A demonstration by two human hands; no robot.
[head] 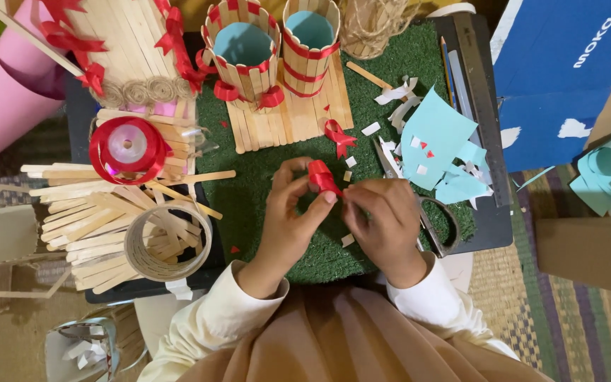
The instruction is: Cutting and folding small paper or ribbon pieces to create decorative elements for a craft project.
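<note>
- Left hand (288, 212) and right hand (383, 219) both pinch a small folded red ribbon loop (322, 177) above the round green turf mat (263, 177); a slackened pinch would likely unfold it.
- Steel scissors (429, 216) lie just beside the right hand, easily nudged.
- Beyond, two lolly-stick pen cups with pale blue liners (274, 49) could tip if bumped.

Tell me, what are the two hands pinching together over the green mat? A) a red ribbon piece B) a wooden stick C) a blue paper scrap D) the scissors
A: the left hand and right hand both pinch a small red ribbon piece over the green mat.
</note>
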